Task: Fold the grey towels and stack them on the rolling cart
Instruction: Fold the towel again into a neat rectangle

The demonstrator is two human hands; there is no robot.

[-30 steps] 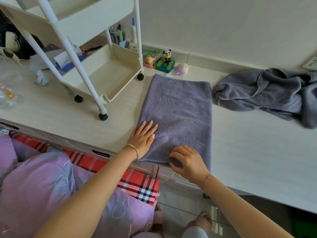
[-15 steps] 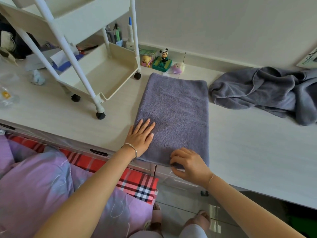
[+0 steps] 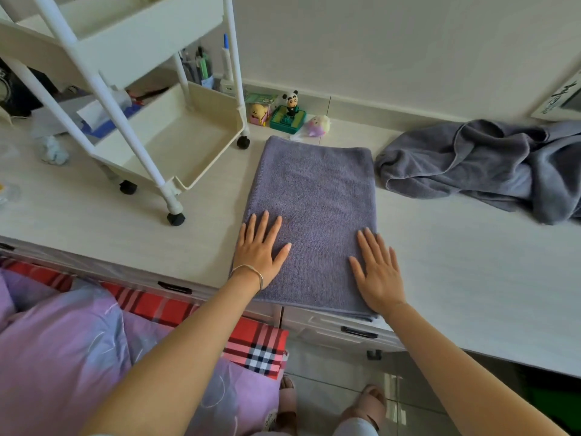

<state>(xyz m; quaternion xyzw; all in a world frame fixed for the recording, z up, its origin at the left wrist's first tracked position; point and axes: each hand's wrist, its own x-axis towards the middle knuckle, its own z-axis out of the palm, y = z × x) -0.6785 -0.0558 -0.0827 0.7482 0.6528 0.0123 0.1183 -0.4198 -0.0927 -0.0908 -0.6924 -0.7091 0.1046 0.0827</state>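
Head view: both hands, left (image 3: 261,247) and right (image 3: 377,272), lay spread flat on the towel (image 3: 314,196); its overhanging edge risked sliding off the worktop (image 3: 456,278).

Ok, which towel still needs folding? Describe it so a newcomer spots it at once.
Start at the white rolling cart on the pale counter, then look right, past the folded towel lying flat. The crumpled towel lies at the far right by the wall: bunched and creased, unlike its smooth rectangular neighbour.
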